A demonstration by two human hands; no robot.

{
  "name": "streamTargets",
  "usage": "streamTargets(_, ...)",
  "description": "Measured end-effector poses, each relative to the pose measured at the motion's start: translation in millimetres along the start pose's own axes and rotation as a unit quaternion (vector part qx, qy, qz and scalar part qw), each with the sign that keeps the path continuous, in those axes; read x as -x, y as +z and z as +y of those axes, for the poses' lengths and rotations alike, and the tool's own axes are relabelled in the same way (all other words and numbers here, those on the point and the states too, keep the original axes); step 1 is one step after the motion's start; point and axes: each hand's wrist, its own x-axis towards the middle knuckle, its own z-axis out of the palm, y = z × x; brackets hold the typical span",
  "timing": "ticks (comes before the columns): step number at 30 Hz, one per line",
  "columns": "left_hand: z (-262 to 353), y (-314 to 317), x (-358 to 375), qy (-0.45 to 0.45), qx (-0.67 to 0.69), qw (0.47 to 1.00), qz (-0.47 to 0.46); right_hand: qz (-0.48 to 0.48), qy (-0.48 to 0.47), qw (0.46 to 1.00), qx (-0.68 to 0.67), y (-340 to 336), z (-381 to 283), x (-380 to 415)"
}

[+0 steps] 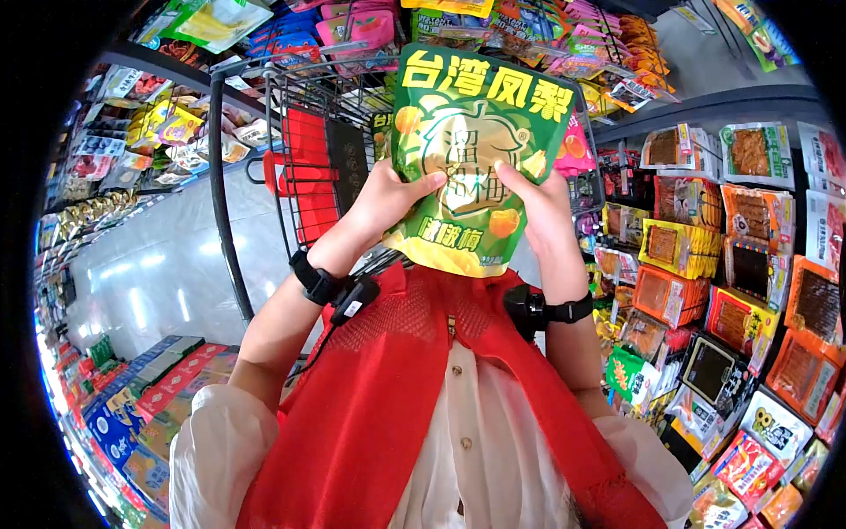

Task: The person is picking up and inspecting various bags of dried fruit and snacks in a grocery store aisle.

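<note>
Both hands are closed on one green snack pouch [471,154], which is held upright in front of the chest and just above a wire shopping cart [304,132]. At the pouch's lower left edge the left hand [388,198] is wrapped, its thumb laid across the printed front; at the lower right the right hand [542,207] is clamped, its thumb and one finger pressed on the front face. Because the grip is taken low and at both sides, the large yellow characters along the top and the fruit picture in the middle are left uncovered, so that the front can be read. The pouch is kept flat and square to the camera, its bottom seam just over the collar of a red vest [414,388] worn over a white shirt [476,458]. A black band [313,278] is worn on the left wrist, with a small black device hanging beside it, and a like band [551,310] is seen on the right wrist. Shelves of packed snacks [740,264] are ranged close on the right side, more packets [167,123] on the left, and a pale shiny floor [150,273] is seen between them
</note>
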Motion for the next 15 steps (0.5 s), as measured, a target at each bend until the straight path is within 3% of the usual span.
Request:
streamTargets(4,4,-14,3,0.023,-0.102,0.995,-0.002,0.051,-0.098,0.993,0.041,8,7,0)
streamTargets(7,-4,-27,-11,0.060,-0.080,0.995,0.020,0.097,-0.158,0.979,0.083,7,-1,4)
streamTargets(8,-7,-28,-14,0.061,-0.026,0.998,0.012,0.109,-0.109,0.982,0.111,8,-14,13)
streamTargets(9,-8,-33,-14,-0.005,0.024,1.000,-0.005,0.086,-0.147,0.982,0.084,10,-19,19)
streamTargets(10,-10,-36,-8,-0.066,0.132,0.987,-0.061,-0.062,-0.286,0.949,0.116,-4,-15,7)
streamTargets(11,-4,-36,-2,-0.126,0.237,0.956,-0.117,-0.143,-0.347,0.906,0.195,-7,-20,6)
streamTargets(12,-7,-42,-6,-0.234,0.507,0.785,-0.269,-0.221,-0.411,0.847,0.253,-3,-31,6)
streamTargets(14,1,-33,15,-0.244,0.478,0.822,-0.189,-0.240,-0.400,0.771,0.434,10,-41,23)
streamTargets(15,10,-31,20,-0.270,0.450,0.833,-0.175,-0.245,-0.377,0.768,0.456,10,-35,23)
